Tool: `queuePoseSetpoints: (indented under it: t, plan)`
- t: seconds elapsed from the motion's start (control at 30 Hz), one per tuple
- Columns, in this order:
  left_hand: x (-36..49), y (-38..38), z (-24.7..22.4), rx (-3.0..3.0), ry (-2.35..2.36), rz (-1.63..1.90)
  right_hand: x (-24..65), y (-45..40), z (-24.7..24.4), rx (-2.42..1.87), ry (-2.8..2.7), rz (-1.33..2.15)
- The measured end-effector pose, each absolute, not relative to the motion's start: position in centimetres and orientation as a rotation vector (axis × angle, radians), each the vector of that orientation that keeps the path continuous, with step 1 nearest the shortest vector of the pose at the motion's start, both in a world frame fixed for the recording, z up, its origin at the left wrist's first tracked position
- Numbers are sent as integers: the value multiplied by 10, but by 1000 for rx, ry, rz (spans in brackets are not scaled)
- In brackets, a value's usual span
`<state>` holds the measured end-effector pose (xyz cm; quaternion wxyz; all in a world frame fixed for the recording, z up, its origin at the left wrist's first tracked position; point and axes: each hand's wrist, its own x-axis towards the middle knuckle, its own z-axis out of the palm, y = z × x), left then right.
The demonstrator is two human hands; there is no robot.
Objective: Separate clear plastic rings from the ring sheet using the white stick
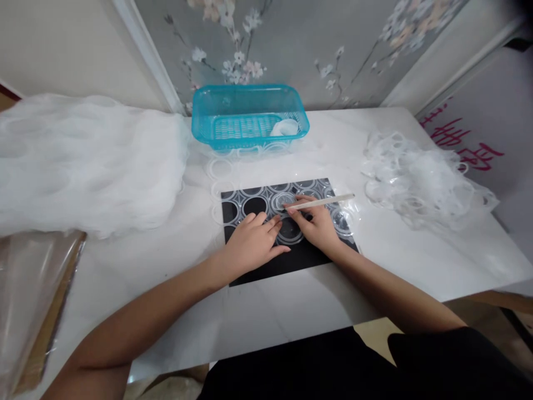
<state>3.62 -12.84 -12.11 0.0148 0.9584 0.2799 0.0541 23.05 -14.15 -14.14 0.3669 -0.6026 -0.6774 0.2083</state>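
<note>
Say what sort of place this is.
Probably a small indoor workspace, perhaps in a home: a white table set against a flower-patterned wall panel, with a heap of clear ringed plastic on it.

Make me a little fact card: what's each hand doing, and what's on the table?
Left hand: resting on the clear ringed sheet
Right hand: holding a thin white stick
Under the sheet: black mat
Back: blue basket, something white inside
Left side: big whitish stack
Right side: clear, tangled pile
</note>
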Motion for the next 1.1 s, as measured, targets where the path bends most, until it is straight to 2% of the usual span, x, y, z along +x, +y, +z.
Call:
queuePoseSetpoints:
  t: [0.53,0.9,1.0,1.1]
  plan:
    - [38,-128,-122,2965,855,144,232,-143,-143,-1545,-1764,502]
    - [37,-123,-126,2986,823,167,219,-145,-145,-1575,-2278,-72]
    - [36,-123,-126,3005,812,167,235,-113,-131,-1636,-2183,-146]
    - [33,-122,-122,3010,780,162,264,-83,-114,-1691,-1828,-218]
